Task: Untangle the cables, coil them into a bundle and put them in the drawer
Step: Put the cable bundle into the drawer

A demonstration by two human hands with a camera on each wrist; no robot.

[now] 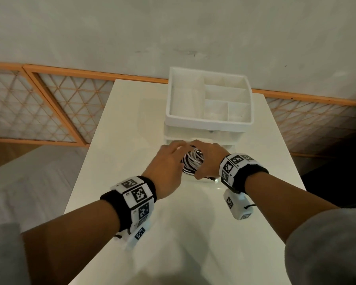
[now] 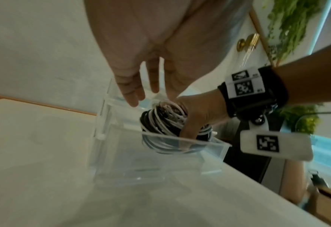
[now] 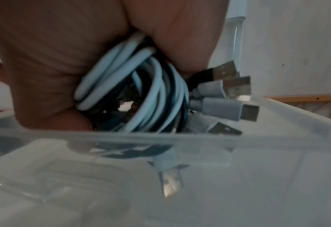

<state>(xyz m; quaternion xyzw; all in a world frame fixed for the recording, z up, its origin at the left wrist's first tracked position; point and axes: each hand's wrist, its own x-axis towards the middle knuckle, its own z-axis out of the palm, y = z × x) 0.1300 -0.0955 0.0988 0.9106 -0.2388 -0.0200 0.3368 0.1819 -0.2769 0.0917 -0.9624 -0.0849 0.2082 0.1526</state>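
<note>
A coiled bundle of black and white cables (image 1: 193,161) is gripped by my right hand (image 1: 209,159) and sits half inside the pulled-out clear drawer (image 1: 206,181). In the left wrist view the bundle's (image 2: 160,121) lower loops show through the drawer's front wall (image 2: 180,139), with right-hand fingers (image 2: 190,130) curled round it. My left hand (image 2: 139,92) hovers with straight fingers just behind the bundle; I cannot tell whether it touches. In the right wrist view several USB plugs (image 3: 229,107) stick out of the coil (image 3: 141,86) above the drawer rim (image 3: 122,136).
The drawer belongs to a white organizer (image 1: 208,122) with open top compartments, standing at the back of the white table (image 1: 119,140) against the wall. The table's left edge (image 1: 84,161) and right edge (image 1: 286,151) drop to the floor.
</note>
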